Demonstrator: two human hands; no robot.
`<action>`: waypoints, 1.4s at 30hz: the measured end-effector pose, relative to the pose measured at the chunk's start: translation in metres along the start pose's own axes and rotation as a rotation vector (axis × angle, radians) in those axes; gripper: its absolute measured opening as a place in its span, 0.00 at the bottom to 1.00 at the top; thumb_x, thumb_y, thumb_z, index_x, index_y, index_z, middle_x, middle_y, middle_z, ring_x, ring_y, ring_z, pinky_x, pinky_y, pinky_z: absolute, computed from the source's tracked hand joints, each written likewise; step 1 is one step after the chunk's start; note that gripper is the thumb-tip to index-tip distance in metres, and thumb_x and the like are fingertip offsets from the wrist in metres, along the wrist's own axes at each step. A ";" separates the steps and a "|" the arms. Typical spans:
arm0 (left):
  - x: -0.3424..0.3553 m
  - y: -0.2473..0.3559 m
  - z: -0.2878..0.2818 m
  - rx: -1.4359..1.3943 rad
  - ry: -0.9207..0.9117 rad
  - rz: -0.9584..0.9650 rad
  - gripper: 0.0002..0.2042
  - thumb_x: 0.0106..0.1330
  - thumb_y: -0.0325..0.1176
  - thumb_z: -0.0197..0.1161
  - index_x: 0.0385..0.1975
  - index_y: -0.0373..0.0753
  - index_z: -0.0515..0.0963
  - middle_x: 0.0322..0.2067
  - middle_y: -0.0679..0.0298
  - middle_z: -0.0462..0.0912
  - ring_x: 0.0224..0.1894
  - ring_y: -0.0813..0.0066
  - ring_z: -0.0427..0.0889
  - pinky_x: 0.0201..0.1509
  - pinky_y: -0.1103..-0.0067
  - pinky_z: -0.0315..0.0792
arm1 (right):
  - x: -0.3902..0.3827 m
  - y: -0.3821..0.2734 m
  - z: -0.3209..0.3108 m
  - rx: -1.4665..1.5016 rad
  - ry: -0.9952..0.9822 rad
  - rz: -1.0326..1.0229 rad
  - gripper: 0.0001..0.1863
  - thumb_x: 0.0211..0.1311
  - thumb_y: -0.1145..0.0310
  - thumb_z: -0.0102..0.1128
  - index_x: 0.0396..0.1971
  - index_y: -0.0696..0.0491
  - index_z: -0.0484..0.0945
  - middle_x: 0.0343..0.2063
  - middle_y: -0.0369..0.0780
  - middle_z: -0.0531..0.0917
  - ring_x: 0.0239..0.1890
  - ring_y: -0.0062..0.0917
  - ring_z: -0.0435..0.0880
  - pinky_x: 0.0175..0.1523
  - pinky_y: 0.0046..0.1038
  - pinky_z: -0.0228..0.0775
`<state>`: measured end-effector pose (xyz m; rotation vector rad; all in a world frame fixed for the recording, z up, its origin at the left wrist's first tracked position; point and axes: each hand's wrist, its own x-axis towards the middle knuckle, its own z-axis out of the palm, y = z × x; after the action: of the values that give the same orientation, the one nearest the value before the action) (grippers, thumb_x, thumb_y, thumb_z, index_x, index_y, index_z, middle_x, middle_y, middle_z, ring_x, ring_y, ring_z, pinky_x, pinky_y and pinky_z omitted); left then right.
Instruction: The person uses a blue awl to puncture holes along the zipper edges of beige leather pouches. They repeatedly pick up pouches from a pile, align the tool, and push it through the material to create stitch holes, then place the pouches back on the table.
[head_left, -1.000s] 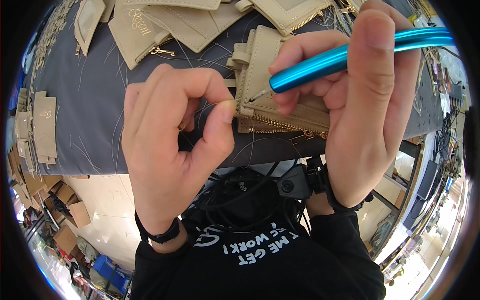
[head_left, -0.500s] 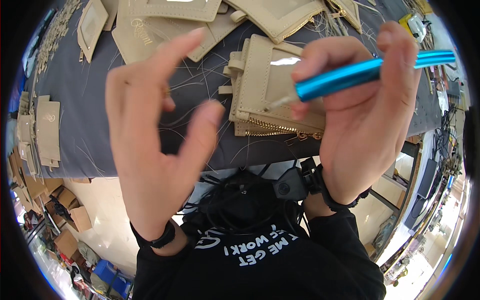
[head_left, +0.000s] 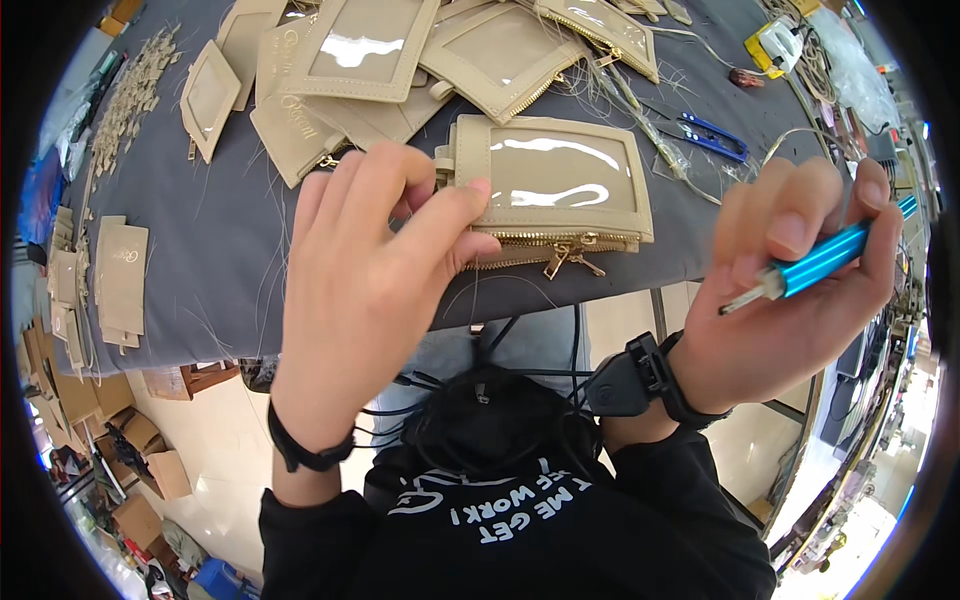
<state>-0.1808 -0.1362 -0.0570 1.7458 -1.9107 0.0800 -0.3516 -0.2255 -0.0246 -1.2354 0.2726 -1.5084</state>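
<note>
A beige card holder point(head_left: 565, 178) with a clear window and a gold zipper lies on the near part of the table, on top of at least one more like it. My left hand point(head_left: 365, 265) pinches its lower left corner between thumb and fingers, beside the strap tab. Off to the right, away from the holders, my right hand point(head_left: 790, 290) is closed around a shiny blue pen-shaped tool point(head_left: 822, 260). The tool's thin metal tip points left and down. Its exact kind is unclear.
More beige card holders point(head_left: 365, 45) lie heaped at the back of the dark grey table point(head_left: 200, 270). Blue-handled thread snips point(head_left: 715, 137) rest at right, near loose threads. Flat beige pieces point(head_left: 122, 280) are stacked at left, below a pile of small scraps point(head_left: 135, 95).
My left hand has come down onto the card holder's corner and pinched it. My right hand has drawn away to the right and down with the blue tool, uncovering the holder.
</note>
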 end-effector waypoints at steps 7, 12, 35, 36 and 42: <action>0.011 0.006 -0.014 -0.026 -0.114 -0.091 0.24 0.46 0.33 0.68 0.47 0.40 0.74 0.38 0.59 0.67 0.39 0.60 0.71 0.43 0.73 0.67 | -0.004 -0.010 -0.004 0.003 0.008 -0.040 0.12 0.68 0.60 0.34 0.36 0.51 0.64 0.16 0.36 0.69 0.12 0.17 0.59 0.15 0.18 0.50; 0.017 -0.005 -0.021 -0.117 -0.248 -0.102 0.24 0.49 0.31 0.66 0.49 0.39 0.72 0.34 0.58 0.68 0.35 0.61 0.71 0.41 0.74 0.67 | -0.007 -0.016 -0.008 0.045 -0.022 -0.034 0.12 0.68 0.60 0.34 0.36 0.51 0.64 0.16 0.36 0.69 0.11 0.17 0.59 0.15 0.19 0.50; 0.000 0.016 -0.012 -0.729 -0.008 -0.807 0.16 0.68 0.41 0.49 0.30 0.30 0.71 0.22 0.63 0.67 0.20 0.78 0.72 0.21 0.84 0.66 | -0.005 0.006 0.017 0.195 0.025 0.035 0.13 0.69 0.60 0.33 0.38 0.51 0.66 0.16 0.38 0.70 0.10 0.20 0.61 0.15 0.21 0.53; 0.000 0.016 -0.011 -0.718 -0.034 -0.853 0.17 0.68 0.41 0.49 0.29 0.30 0.71 0.22 0.62 0.67 0.20 0.76 0.72 0.22 0.82 0.66 | -0.008 0.015 0.023 0.184 0.061 0.097 0.13 0.69 0.59 0.33 0.39 0.50 0.65 0.16 0.40 0.70 0.11 0.21 0.63 0.16 0.21 0.54; 0.000 0.000 -0.011 -0.278 0.034 -0.658 0.22 0.64 0.46 0.53 0.20 0.29 0.70 0.20 0.55 0.68 0.21 0.58 0.70 0.27 0.70 0.62 | -0.008 0.047 0.029 0.008 -0.020 0.290 0.14 0.69 0.53 0.33 0.42 0.47 0.61 0.20 0.46 0.74 0.17 0.26 0.71 0.19 0.22 0.61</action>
<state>-0.1767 -0.1322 -0.0473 2.0540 -1.1714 -0.3749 -0.3026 -0.2232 -0.0512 -1.1501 0.4137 -1.2452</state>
